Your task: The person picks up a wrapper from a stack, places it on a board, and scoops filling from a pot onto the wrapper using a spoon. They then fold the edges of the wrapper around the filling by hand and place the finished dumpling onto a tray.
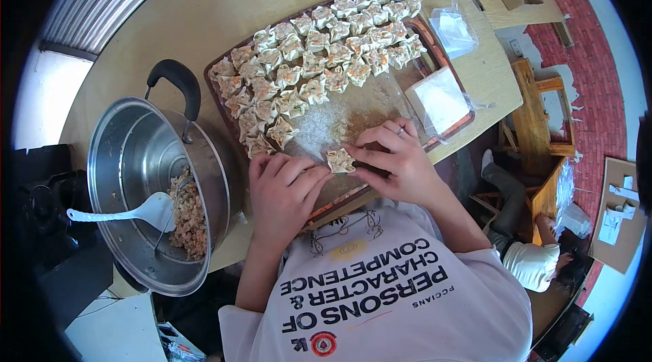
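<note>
A small open-topped dumpling (340, 161), a pleated wrapper around pale filling, sits between my two hands at the tray's near edge. My right hand (401, 158), with a ring on one finger, pinches its right side between thumb and fingers. From the left, the bent fingers of my left hand (288, 189) press against its other side; the left thumb is hidden. Beyond them, several rows of similar filled dumplings (314, 63) cover the far and left parts of the tray (217, 100). White flour (318, 128) dusts the tray's surface near my fingers.
Left of the tray stands a steel pot (217, 192) with a raised black handle, holding ground filling (190, 223) and a white ladle (159, 211). A stack of white wrappers (440, 100) lies on the tray's right end. Another plastic packet (454, 30) is behind it. A person (533, 263) sits at far right.
</note>
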A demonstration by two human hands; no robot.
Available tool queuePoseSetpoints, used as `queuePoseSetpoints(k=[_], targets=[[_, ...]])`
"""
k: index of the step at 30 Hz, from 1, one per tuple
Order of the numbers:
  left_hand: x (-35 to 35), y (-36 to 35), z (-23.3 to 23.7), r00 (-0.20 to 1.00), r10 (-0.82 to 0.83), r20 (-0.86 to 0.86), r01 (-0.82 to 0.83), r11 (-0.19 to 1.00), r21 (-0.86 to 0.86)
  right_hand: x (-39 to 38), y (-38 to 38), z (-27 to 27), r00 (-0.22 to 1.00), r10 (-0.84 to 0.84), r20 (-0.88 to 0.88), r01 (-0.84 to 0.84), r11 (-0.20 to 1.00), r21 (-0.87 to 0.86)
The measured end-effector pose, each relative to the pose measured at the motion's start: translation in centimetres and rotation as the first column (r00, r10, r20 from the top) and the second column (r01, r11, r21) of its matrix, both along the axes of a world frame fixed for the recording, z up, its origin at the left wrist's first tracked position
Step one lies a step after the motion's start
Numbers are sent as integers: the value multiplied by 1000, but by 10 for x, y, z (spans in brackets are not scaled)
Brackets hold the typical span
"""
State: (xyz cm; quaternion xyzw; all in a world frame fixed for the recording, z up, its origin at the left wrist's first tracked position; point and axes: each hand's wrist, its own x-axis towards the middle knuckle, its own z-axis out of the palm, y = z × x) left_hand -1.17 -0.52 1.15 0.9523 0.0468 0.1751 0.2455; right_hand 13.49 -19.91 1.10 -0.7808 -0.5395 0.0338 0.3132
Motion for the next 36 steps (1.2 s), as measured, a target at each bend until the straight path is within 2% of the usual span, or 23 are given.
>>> queuePoseSetpoints(k=[5,12,14,18,20,23,26,36], targets=[[3,4,1,997,-76,-10,76,997,25,2,1,-4,1000,29,-4,-29,999,24],[1,8,0,997,-71,-34,70,997,-36,1,-2,4,999,-6,-40,6,1000,17],[-2,8,4,999,-20,-39,16,995,-101,0,-6,3,999,-22,-25,22,1000,4],[-2,9,13,999,-7,-48,4,998,-60,-2,-7,0,999,-50,7,50,999,16],[3,7,9,996,31,-82,-30,999,22,-3,-6,-4,997,-61,39,59,997,40],[7,7,6,995,-16,-98,20,999,39,-3,-3,-6,995,-89,47,86,995,51],[10,5,8,991,-19,-129,16,1000,-20,-3,-2,-11,994,-82,75,76,995,70],[10,7,2,996,-15,-84,13,1000,-17,-2,-1,-10,995,-94,40,89,990,109]])
